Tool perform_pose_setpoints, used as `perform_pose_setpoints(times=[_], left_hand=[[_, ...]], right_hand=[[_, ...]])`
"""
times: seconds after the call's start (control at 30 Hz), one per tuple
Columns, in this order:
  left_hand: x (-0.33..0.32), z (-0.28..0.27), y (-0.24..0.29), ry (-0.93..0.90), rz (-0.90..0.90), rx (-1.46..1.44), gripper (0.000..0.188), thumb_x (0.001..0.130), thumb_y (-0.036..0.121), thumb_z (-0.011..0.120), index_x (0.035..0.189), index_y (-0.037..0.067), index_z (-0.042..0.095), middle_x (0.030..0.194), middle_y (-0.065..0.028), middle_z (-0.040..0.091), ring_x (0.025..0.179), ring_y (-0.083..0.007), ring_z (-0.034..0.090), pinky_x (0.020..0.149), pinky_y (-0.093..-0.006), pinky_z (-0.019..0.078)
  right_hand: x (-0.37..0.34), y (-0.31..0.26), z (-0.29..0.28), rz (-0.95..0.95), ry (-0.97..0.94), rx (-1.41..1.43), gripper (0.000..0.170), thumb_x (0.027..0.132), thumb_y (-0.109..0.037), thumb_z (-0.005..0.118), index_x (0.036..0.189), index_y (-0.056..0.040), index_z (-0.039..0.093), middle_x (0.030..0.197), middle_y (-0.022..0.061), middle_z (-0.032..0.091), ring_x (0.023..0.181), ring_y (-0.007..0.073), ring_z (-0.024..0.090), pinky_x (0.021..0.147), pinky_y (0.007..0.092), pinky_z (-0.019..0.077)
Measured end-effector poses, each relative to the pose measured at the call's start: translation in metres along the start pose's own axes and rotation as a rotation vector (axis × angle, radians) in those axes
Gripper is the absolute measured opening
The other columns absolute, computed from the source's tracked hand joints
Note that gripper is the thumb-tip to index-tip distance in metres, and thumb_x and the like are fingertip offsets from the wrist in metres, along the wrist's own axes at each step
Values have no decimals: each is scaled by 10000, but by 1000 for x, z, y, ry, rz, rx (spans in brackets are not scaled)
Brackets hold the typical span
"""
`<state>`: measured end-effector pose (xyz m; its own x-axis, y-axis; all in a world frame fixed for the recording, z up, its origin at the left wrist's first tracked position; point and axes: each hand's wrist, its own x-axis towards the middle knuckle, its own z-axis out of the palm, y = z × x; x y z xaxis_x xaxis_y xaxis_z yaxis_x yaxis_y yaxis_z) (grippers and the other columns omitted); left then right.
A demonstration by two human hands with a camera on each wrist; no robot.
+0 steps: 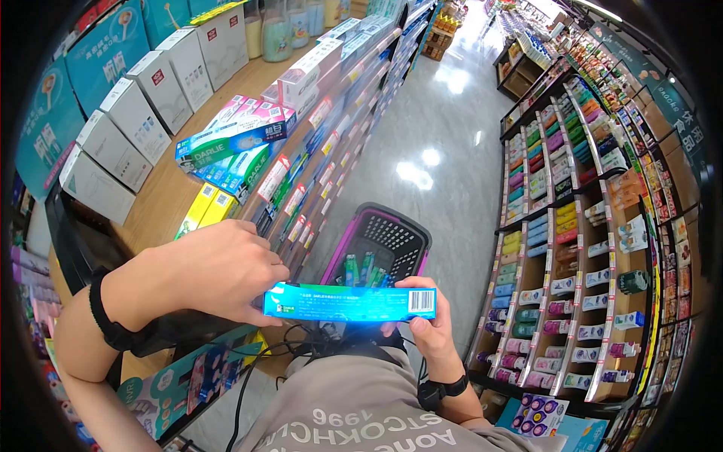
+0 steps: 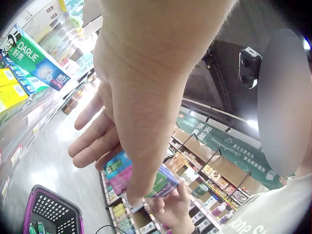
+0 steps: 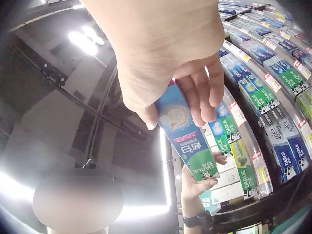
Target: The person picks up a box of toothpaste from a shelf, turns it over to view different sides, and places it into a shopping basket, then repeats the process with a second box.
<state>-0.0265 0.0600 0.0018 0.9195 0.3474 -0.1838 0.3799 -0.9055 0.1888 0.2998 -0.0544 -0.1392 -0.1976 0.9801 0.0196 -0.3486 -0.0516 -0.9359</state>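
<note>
A blue and green Darlie toothpaste box is held level in front of the chest, its printed side with a barcode facing up. My left hand pinches the left end. At the barcode end, my right hand grips it between thumb and fingers. The right wrist view shows the front of the toothpaste box, with a round pale picture on it. More Darlie boxes lie stacked on the wooden shelf top, with yellow boxes close to my left hand.
A dark shopping basket with a purple edge stands on the floor ahead, several green and blue boxes inside. White boxes line the shelf top. Stocked shelves flank the aisle on the right. A black cable hangs at the waist.
</note>
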Motion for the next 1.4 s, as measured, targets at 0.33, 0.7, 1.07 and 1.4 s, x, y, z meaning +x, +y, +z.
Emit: perform_pose_setpoints(times=[0.33, 0.7, 1.07, 1.4], left_hand=[[0, 1, -2, 18, 10, -6, 501, 819, 535, 829, 867, 63, 666, 737, -72, 665, 740, -310, 664, 741, -407, 532], [0, 0, -3, 21, 11, 17, 470, 803, 500, 838, 843, 70, 654, 739, -70, 657, 736, -302, 661, 744, -403, 532], [1, 1, -4, 46, 0, 30, 430, 805, 471, 837, 868, 80, 670, 738, -63, 655, 727, -291, 664, 737, -407, 528], [2, -5, -1, 81, -134, 56, 400, 776, 423, 845, 943, 87, 705, 792, -60, 685, 783, -283, 690, 751, -418, 534]], right_hand=[[2, 4, -8, -4, -96, 93, 603, 946, -222, 784, 1406, 37, 492, 1158, 174, 693, 894, 234, 740, 778, 368, 623], [3, 7, -4, -49, -31, 6, 757, 911, -427, 815, 1382, 58, 473, 1063, 226, 718, 825, 289, 760, 656, 388, 642], [3, 5, -4, -57, -39, 16, 751, 914, -386, 821, 1406, 49, 457, 1096, 237, 715, 841, 299, 759, 673, 386, 641], [6, 5, -8, -96, -25, 18, 724, 907, -308, 827, 1424, 27, 447, 1187, 244, 695, 827, 288, 757, 704, 359, 632]])
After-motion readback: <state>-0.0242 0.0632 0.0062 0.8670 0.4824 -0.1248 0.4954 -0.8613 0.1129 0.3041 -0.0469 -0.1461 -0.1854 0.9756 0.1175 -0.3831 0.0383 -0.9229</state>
